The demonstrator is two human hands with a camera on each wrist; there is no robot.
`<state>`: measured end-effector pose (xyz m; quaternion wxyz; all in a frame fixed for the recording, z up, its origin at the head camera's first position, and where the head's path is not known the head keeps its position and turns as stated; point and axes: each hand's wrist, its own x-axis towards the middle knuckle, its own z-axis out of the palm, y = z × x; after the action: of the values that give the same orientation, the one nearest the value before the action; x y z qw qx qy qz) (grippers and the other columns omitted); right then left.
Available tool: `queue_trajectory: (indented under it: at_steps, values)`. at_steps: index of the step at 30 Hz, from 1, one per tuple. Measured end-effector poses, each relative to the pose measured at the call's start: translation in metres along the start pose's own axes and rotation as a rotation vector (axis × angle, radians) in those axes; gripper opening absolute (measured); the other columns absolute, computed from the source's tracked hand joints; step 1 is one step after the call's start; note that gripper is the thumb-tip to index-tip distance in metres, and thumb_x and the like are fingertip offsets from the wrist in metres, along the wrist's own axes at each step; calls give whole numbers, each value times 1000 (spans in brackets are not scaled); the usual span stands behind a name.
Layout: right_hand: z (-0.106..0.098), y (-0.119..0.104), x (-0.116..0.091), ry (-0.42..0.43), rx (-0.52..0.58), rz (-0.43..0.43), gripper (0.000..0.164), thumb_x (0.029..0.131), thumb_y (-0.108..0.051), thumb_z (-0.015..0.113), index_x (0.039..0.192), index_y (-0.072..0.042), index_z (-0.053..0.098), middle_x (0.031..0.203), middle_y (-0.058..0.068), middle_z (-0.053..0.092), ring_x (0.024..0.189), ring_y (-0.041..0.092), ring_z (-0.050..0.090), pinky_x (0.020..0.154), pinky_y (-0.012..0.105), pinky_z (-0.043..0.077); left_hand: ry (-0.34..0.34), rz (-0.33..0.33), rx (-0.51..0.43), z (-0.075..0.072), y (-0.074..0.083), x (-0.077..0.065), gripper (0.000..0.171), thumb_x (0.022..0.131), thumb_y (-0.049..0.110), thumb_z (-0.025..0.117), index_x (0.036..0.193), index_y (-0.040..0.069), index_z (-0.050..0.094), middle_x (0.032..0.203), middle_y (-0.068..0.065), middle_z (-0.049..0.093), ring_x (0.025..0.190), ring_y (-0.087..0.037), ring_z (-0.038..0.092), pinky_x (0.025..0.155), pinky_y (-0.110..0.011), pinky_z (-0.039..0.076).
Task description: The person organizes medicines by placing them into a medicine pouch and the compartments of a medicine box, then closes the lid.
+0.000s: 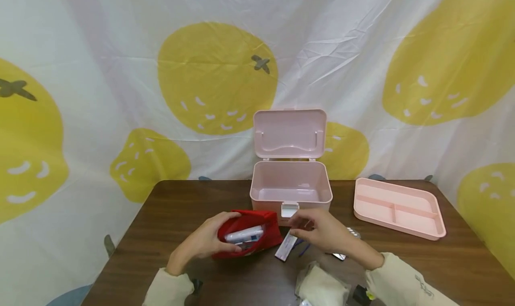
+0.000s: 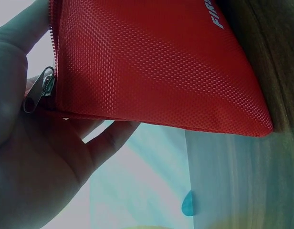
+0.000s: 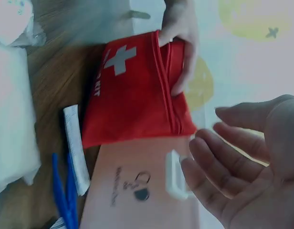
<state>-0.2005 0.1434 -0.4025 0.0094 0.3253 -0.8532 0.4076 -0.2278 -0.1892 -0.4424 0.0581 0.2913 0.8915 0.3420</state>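
My left hand (image 1: pixel 209 236) grips a red first aid pouch (image 1: pixel 272 234) by its open zipped mouth, thumb on one side and fingers on the other. Inside the pouch lies a white wrapped packet (image 1: pixel 246 234). The zipper pull (image 2: pixel 39 89) hangs beside the left palm. To the right of the pouch, my right hand (image 1: pixel 318 229) hovers with loosely bent fingers and nothing between them, as the right wrist view shows. Below it on the table are a slim white packet (image 3: pixel 76 150) and blue tweezers (image 3: pixel 66 191).
Behind the hands stands a pink box (image 1: pixel 263 204) with its lid (image 1: pixel 289 133) raised. A divided pink tray (image 1: pixel 374 211) lies at the right. Near the front edge is a clear bag with off-white contents (image 1: pixel 323 288). A blister pack (image 1: pixel 353 232) shows partly behind the right wrist.
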Motion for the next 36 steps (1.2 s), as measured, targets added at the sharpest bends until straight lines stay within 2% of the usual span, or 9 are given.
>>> queue_trajectory:
  at_steps: [2,5,9,13,18,22,28,36]
  values:
    - [-4,6,-4,-25,36,46,8,89,-15,74,96,-13,71,88,-5,71,81,3,63,72,26,54,1,-1,-1,0,-1,0,77,76,39,85,140,13,50,127,-5,58,110,-21,56,91,-41,52]
    - [-7,15,-7,-74,141,130,9,90,-15,72,97,-10,71,88,1,71,78,4,62,69,25,53,1,-3,-5,0,-1,0,77,76,38,85,140,13,50,127,-5,58,110,-20,56,91,-41,53]
    - [-3,29,-7,-133,289,243,17,91,-11,68,101,3,68,90,11,70,75,10,63,67,29,56,6,-5,-4,-1,-2,0,77,76,38,85,140,13,50,127,-5,58,110,-20,56,91,-41,53]
    - [7,46,-6,-124,388,343,25,91,-9,66,105,12,64,87,11,68,75,17,65,65,34,58,3,0,-2,-1,-1,0,77,77,38,85,140,13,49,127,-5,58,110,-20,56,91,-41,52]
    - [22,62,-4,-62,458,433,30,90,-5,66,109,17,58,83,11,66,71,21,65,63,36,58,-1,-3,-10,-1,0,-1,77,77,38,85,140,13,49,127,-5,58,110,-20,56,91,-41,52]
    - [33,68,-6,3,485,455,34,90,-2,65,112,21,55,88,18,68,72,23,67,66,42,60,2,5,-2,-1,0,0,77,77,39,85,140,13,49,126,-5,58,110,-20,56,92,-41,52]
    - [43,73,-6,64,464,425,36,87,4,64,115,24,53,100,29,66,74,27,70,66,41,60,10,6,11,-2,-1,1,77,77,40,85,140,14,50,126,-3,58,110,-19,56,92,-40,52]
    - [50,75,-7,78,460,473,41,83,5,66,119,20,53,105,27,62,67,23,67,61,38,59,-3,-7,-3,-1,-1,0,76,77,39,84,140,15,50,127,-3,58,111,-20,56,92,-40,52]
